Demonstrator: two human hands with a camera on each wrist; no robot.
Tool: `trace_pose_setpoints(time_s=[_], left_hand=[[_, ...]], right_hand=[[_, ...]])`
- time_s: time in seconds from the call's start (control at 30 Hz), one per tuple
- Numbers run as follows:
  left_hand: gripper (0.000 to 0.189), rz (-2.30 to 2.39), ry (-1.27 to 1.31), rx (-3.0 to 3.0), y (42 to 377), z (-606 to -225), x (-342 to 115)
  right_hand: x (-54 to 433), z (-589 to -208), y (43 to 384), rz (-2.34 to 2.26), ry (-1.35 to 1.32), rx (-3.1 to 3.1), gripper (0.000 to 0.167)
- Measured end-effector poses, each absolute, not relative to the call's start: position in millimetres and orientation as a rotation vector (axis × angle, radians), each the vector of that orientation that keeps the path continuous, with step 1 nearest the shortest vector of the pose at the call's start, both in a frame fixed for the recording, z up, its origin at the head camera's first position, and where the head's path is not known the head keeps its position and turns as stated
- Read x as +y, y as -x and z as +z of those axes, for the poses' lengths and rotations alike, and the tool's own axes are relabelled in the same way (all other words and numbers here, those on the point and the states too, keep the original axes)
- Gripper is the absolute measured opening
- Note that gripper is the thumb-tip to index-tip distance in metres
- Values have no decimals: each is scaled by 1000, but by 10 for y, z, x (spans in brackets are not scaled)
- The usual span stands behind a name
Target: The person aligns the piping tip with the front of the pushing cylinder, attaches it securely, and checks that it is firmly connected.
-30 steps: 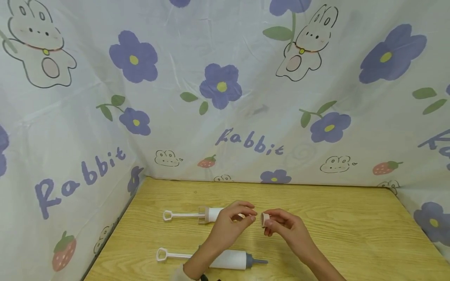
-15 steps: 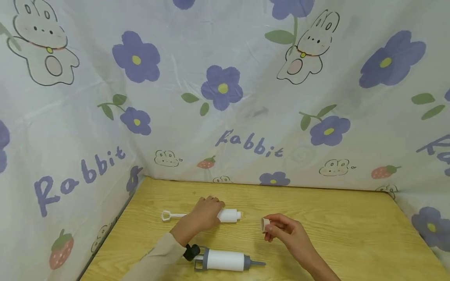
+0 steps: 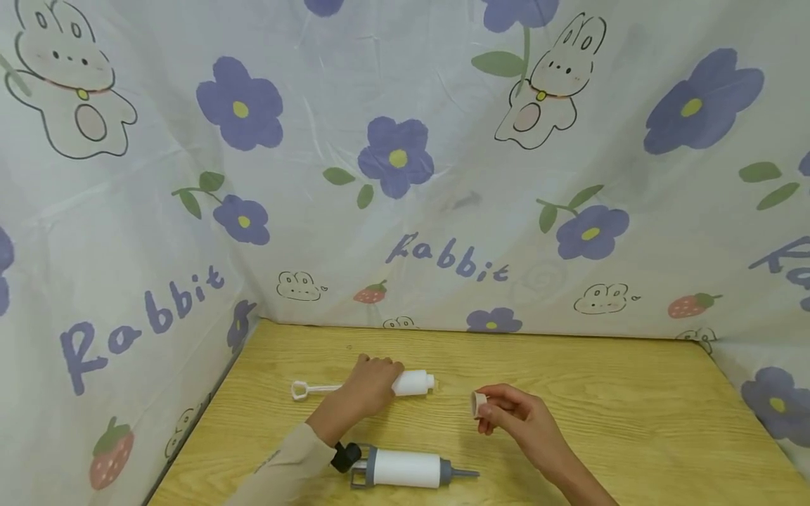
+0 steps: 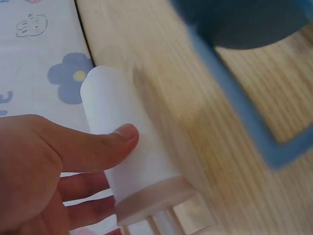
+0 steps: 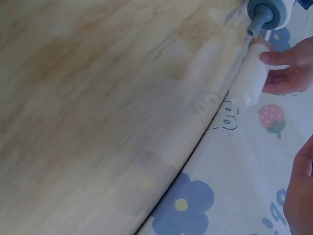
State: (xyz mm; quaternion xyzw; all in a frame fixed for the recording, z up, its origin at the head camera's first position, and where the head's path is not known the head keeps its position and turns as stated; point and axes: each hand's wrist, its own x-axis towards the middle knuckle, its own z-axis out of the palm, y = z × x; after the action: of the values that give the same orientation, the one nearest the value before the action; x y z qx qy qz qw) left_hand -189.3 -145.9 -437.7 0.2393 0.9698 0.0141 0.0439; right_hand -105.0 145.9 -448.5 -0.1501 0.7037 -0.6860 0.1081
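Observation:
My left hand [image 3: 370, 385] grips a white plunger syringe [image 3: 414, 383] around its barrel. Its pull handle [image 3: 300, 390] points left and its short stepped tip faces right. In the left wrist view the thumb lies across the barrel [image 4: 117, 117], with fingers behind it, above the beige collar [image 4: 156, 198]. My right hand [image 3: 525, 414] pinches a small beige ring-shaped cap [image 3: 479, 405] between thumb and fingers, its hollow side facing left. In the right wrist view only part of the right hand [image 5: 301, 196] shows, and the cap is out of sight.
A second syringe with a white barrel [image 3: 406, 469], grey collars and a thin grey nozzle [image 3: 465, 474] lies nearer on the wooden table [image 3: 601, 422]. My left forearm passes over its handle end. A patterned cloth [image 3: 443, 295] hangs behind and at the sides.
My left hand has gone from beside the cap back left onto the syringe's barrel and taken hold of it. The barrel's tip end has since risen slightly. My right hand stays almost in place.

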Motion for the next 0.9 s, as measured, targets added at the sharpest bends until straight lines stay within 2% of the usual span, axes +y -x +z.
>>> trace_pose_setpoints(time_s=[0.23, 0.5, 0.7, 0.9], left_hand=[[40, 243, -835, 3058, 1761, -4206, -1486], [47, 589, -974, 3017, 1389, -3958, -1499], [46, 630, -1030, 3002, 1174, -3924, -1525], [47, 655, -1041, 2994, 1118, -3947, -1494]], right_hand=[[1477, -4414, 1082, -2027, 440, 2139, 40], [1532, -4372, 1115, -2054, 465, 2226, 34], [1541, -4484, 1090, -2021, 415, 2209, 36], [1496, -4534, 1087, -2009, 375, 2206, 36]])
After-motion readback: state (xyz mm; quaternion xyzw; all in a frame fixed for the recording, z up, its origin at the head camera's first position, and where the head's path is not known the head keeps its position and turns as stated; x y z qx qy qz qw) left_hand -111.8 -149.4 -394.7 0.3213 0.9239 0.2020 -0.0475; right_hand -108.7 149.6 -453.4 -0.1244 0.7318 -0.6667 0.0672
